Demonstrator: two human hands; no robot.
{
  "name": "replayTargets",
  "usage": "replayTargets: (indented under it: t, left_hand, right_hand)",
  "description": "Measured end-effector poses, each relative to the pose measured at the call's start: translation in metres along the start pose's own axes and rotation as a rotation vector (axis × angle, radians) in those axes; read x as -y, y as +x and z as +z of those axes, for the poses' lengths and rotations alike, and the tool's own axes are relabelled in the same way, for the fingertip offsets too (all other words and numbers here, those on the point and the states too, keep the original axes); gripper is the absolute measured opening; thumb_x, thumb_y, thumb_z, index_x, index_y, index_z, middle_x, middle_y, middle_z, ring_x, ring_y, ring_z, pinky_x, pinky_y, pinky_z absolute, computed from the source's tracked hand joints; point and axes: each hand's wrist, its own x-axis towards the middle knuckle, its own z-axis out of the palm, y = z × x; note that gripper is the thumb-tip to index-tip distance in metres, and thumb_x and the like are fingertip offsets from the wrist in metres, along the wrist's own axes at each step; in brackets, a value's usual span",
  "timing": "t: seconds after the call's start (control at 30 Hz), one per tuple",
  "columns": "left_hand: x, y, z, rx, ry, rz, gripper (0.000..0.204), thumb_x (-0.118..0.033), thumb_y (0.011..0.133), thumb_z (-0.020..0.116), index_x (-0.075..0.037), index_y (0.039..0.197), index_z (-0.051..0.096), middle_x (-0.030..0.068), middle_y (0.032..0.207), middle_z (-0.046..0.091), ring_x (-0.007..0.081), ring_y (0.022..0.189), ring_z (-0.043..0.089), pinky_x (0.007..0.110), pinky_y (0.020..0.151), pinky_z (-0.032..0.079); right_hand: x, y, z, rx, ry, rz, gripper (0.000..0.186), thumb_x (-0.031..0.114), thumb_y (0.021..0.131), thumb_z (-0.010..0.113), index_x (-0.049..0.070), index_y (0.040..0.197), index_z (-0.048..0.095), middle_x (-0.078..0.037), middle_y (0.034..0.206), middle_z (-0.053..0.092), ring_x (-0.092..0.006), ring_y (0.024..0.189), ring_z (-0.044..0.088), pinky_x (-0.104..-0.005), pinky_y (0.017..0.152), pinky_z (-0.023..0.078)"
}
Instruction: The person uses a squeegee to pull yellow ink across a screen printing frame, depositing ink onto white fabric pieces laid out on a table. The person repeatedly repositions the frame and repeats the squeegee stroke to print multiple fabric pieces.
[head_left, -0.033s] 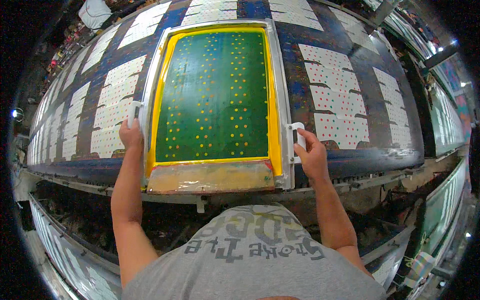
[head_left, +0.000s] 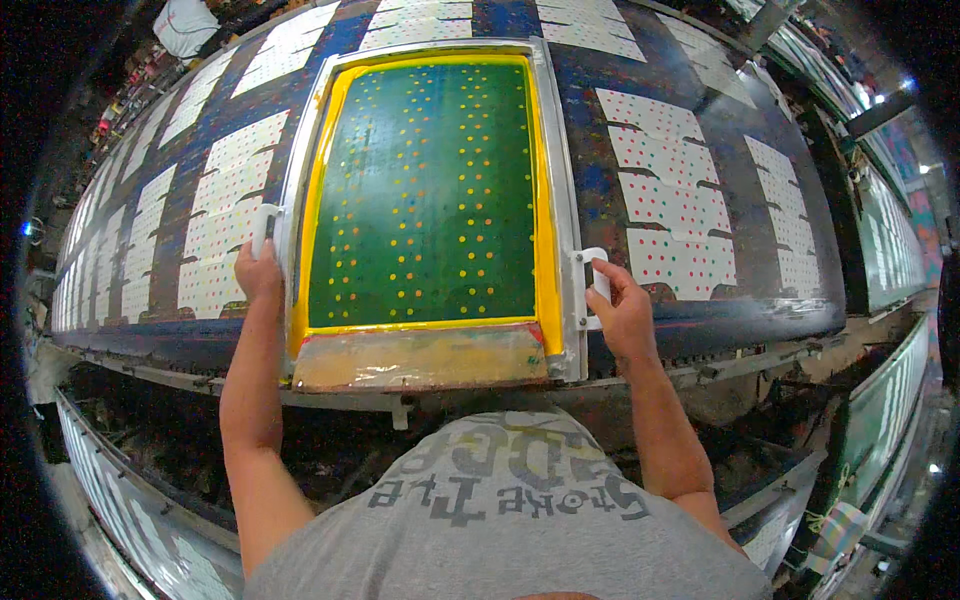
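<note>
A screen printing frame (head_left: 562, 170) lies over the long dark table (head_left: 700, 310) in front of me. Its green mesh (head_left: 430, 190) carries rows of yellow and orange dots, bordered by yellow. Tan tape (head_left: 420, 365) covers the near end. My left hand (head_left: 260, 274) is closed around the white handle (head_left: 264, 226) on the left side. On the opposite side, my right hand (head_left: 622, 302) grips another white handle (head_left: 601, 262), fingers curled through it. Dark curved outlines show faintly through the lower mesh; what lies underneath is mostly hidden.
White cut pieces printed with red and green dots (head_left: 665, 180) lie right of the frame, with similar white pieces (head_left: 235, 190) to its left. A metal rail (head_left: 720, 365) runs along the table's near edge. Other long tables (head_left: 890, 380) stand at the right.
The frame has shifted very slightly toward me in the picture. Dark curved outlines now show through the lower mesh. Both hands keep their hold on the handles.
</note>
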Motion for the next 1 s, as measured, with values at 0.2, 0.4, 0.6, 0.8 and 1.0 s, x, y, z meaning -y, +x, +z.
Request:
replayTargets:
  t: [0.2, 0.4, 0.6, 0.8, 1.0]
  left_hand:
    - [0.016, 0.002, 0.003, -0.011, 0.077, 0.067, 0.053, -0.036, 0.096, 0.077, 0.008, 0.126, 0.071, 0.0261, 0.114, 0.078, 0.0386, 0.098, 0.076, 0.047, 0.09, 0.057]
    - [0.05, 0.027, 0.012, 0.006, 0.04, 0.09, 0.051, -0.033, 0.1, 0.076, 0.01, 0.126, 0.067, 0.0224, 0.12, 0.074, 0.0284, 0.094, 0.073, 0.042, 0.086, 0.058]
    - [0.02, 0.032, 0.008, 0.115, -0.334, -0.071, 0.034, -0.019, 0.103, 0.072, 0.007, 0.124, 0.071, 0.0142, 0.11, 0.075, 0.0208, 0.093, 0.071, 0.036, 0.084, 0.057]
    - [-0.105, -0.043, 0.025, 0.173, -0.343, -0.085, 0.021, -0.016, 0.104, 0.072, 0.003, 0.113, 0.072, 0.0047, 0.096, 0.072, 0.0125, 0.082, 0.064, 0.032, 0.075, 0.053]
    - [-0.211, -0.135, 0.078, 0.111, -0.231, -0.039, 0.021, -0.015, 0.103, 0.073, 0.002, 0.114, 0.072, 0.0046, 0.099, 0.074, 0.0133, 0.085, 0.066, 0.031, 0.076, 0.054]
  right_hand:
    - [0.031, 0.007, -0.001, 0.031, -0.049, 0.108, 0.043, 0.011, 0.093, 0.077, 0.003, 0.134, 0.072, -0.01, 0.113, 0.077, -0.0163, 0.098, 0.072, -0.0332, 0.089, 0.057]
    - [0.063, 0.002, -0.014, -0.014, 0.083, -0.072, 0.039, 0.004, 0.098, 0.074, 0.0, 0.137, 0.07, -0.002, 0.102, 0.073, -0.0074, 0.089, 0.066, -0.0256, 0.082, 0.055]
    - [0.067, 0.016, -0.041, -0.058, -0.034, -0.126, 0.036, 0.007, 0.098, 0.075, 0.002, 0.133, 0.072, -0.007, 0.111, 0.075, -0.0097, 0.092, 0.068, -0.0281, 0.084, 0.056]
    - [0.028, 0.05, -0.115, -0.113, -0.24, -0.181, 0.036, 0.014, 0.093, 0.077, 0.004, 0.128, 0.075, -0.013, 0.122, 0.075, -0.0236, 0.113, 0.07, -0.0374, 0.099, 0.055]
    - [-0.036, 0.072, -0.217, -0.106, -0.236, -0.007, 0.036, 0.019, 0.093, 0.076, 0.006, 0.126, 0.076, -0.02, 0.128, 0.074, -0.0351, 0.125, 0.068, -0.0443, 0.111, 0.051]
